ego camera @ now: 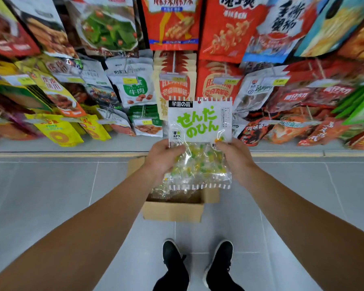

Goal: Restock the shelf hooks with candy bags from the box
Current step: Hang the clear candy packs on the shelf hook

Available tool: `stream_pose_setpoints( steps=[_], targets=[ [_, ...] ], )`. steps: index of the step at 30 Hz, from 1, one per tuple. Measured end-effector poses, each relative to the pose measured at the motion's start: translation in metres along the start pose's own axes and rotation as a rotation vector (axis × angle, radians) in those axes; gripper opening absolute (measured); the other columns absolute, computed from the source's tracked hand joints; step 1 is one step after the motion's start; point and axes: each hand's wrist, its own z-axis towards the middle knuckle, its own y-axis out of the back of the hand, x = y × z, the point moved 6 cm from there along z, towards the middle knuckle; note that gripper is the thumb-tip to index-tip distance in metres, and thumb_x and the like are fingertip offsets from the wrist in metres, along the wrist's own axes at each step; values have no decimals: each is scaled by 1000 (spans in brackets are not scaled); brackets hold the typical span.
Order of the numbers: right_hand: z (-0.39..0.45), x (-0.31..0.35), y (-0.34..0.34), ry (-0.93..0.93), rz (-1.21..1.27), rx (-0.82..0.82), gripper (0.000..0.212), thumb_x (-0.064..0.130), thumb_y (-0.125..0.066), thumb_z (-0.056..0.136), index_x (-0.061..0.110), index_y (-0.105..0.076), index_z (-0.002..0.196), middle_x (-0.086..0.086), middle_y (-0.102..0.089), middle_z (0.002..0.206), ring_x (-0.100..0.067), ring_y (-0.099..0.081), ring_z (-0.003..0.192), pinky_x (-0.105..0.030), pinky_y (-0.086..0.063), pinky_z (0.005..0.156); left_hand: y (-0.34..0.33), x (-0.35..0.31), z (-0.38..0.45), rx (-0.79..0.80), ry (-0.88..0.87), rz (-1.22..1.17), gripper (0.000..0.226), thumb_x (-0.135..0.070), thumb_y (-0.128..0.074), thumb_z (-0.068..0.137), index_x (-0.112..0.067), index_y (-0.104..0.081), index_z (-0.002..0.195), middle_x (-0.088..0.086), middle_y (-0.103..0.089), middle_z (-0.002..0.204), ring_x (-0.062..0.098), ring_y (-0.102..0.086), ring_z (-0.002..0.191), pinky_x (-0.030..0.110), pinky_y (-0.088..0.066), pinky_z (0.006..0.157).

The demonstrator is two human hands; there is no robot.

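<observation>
I hold a white candy bag (200, 127) with green lettering and yellow-green sweets upright in front of the shelf. My left hand (163, 158) grips its left edge and my right hand (234, 158) grips its right edge, thumbs on the front. The bag's top hole sits at the level of the lower hook rows. Below the bag, an open cardboard box (173, 211) stands on the floor with more clear candy bags (168, 193) inside, partly hidden by the held bag.
Rows of hanging snack bags (135, 87) on hooks fill the shelf wall, with yellow price tags (130, 80). The shelf base ledge (72, 153) runs across above the grey tiled floor (51, 196). My black shoes (198, 263) stand behind the box.
</observation>
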Motion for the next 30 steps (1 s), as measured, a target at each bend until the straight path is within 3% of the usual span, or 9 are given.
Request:
stream_pose_setpoints(
  steps=[6, 10, 13, 17, 21, 24, 26, 28, 30],
  targets=[
    [-73, 59, 75, 90, 70, -82, 17, 18, -66, 91, 18, -60, 75, -6, -54, 76, -20, -51, 75, -32, -40, 70, -48, -81, -79, 86, -151, 61, 12, -22, -69, 89, -22, -62, 79, -3, -50, 62, 16, -43, 57, 24, -27, 46],
    [-114, 90, 144, 176, 91, -129, 12, 29, -69, 87, 17, -65, 89, -7, -68, 92, -21, -62, 84, -36, -50, 75, -99, -123, -127, 119, -276, 82, 12, -22, -70, 88, -20, -62, 79, -2, -55, 68, 19, -48, 64, 26, -32, 53],
    [-145, 113, 200, 245, 111, -147, 16, 29, -67, 91, 14, -60, 87, -7, -63, 84, -21, -57, 75, -33, -44, 68, -147, -151, -164, 135, -358, 92, 13, -21, -70, 88, -12, -62, 84, 8, -51, 72, 22, -46, 67, 30, -32, 53],
    [-182, 136, 287, 354, 170, -152, 9, 24, -67, 91, 16, -66, 94, -10, -71, 103, -26, -64, 91, -41, -53, 82, -222, -183, -224, 120, -479, 68, 12, -19, -71, 87, -7, -68, 90, 11, -56, 78, 22, -48, 70, 34, -35, 59],
    [-223, 161, 362, 435, 192, -171, 18, 22, -65, 94, 26, -54, 81, 4, -62, 96, -17, -56, 87, -39, -45, 89, -284, -212, -268, 104, -574, 40, 13, -22, -74, 85, -15, -65, 79, 1, -60, 70, 20, -51, 63, 24, -37, 52],
    [-252, 185, 417, 524, 204, -188, 12, 25, -66, 93, 23, -62, 104, 6, -60, 115, -18, -55, 104, -40, -44, 98, -331, -243, -305, 114, -636, 35, 23, -20, -71, 87, -22, -55, 71, -15, -54, 52, 15, -49, 56, 21, -37, 50],
    [-268, 203, 449, 591, 207, -207, 4, 23, -65, 94, 25, -62, 95, 13, -60, 103, -14, -54, 98, -35, -42, 92, -355, -263, -325, 98, -663, 33, 28, -23, -71, 87, -23, -49, 69, -8, -49, 57, 19, -46, 59, 27, -36, 54],
    [-281, 220, 474, 629, 222, -186, 10, 25, -63, 96, 24, -53, 96, 11, -54, 99, -16, -49, 101, -35, -40, 92, -377, -283, -347, 106, -705, 34, 28, -25, -68, 88, -26, -49, 69, -8, -47, 57, 17, -43, 57, 24, -34, 51],
    [-290, 236, 498, 653, 232, -195, 26, 30, -63, 96, 19, -52, 117, 3, -51, 121, -20, -48, 114, -37, -40, 97, -395, -305, -359, 114, -751, 40, 28, -23, -66, 90, -27, -49, 68, -15, -46, 45, 14, -35, 51, 25, -28, 51]
  ],
)
